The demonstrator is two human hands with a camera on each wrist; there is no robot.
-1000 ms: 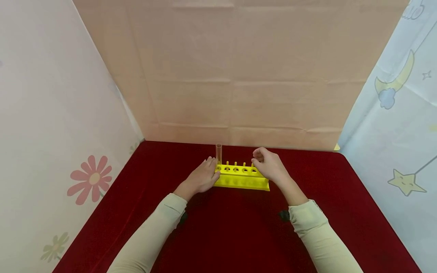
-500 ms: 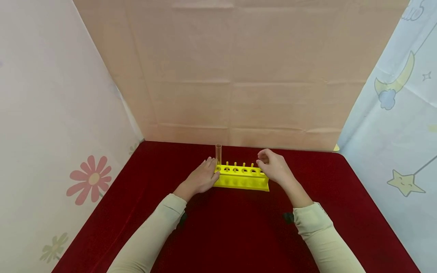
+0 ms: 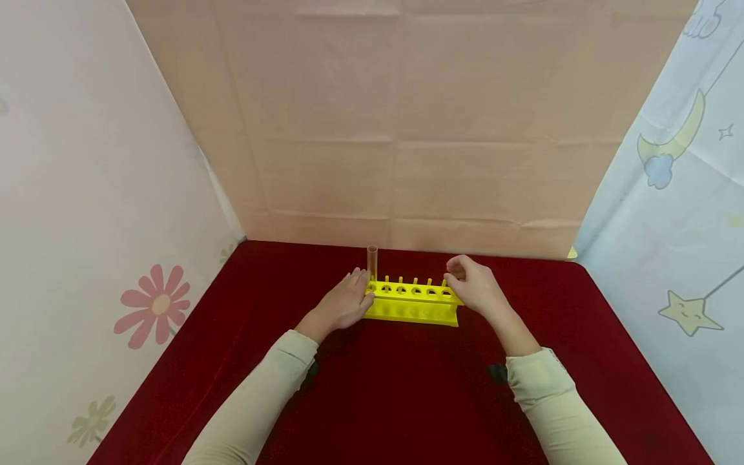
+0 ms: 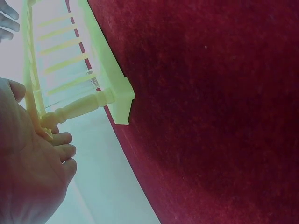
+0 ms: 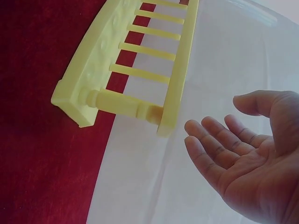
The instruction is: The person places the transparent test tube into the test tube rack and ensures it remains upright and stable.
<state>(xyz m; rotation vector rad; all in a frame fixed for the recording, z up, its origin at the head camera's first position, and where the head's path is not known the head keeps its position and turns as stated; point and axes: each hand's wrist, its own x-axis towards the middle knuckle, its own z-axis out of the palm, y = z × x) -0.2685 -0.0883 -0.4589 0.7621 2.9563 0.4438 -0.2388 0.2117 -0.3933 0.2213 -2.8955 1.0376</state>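
Observation:
A yellow test tube rack (image 3: 413, 310) stands upright on the red cloth. One clear test tube (image 3: 372, 260) rises from the hole at its left end. My left hand (image 3: 344, 300) holds that end, its thumb at the front edge; in the left wrist view the fingers (image 4: 65, 151) bend past the end of the top plate. Beside the rack's right end is my right hand (image 3: 473, 284), loosely curled with nothing in it. The right wrist view shows this right hand (image 5: 247, 158) palm up in view, fingers apart from the rack (image 5: 170, 88).
Red cloth (image 3: 401, 400) covers the table. A tan sheet (image 3: 395, 129) hangs behind it. White printed sheets flank both sides, one with a pink flower (image 3: 154, 307), the other with a yellow star (image 3: 690, 313).
My right hand has moved a little to the right along the rack, uncovering its right-end hole and peg. The left hand, the rack and the test tube have stayed in place.

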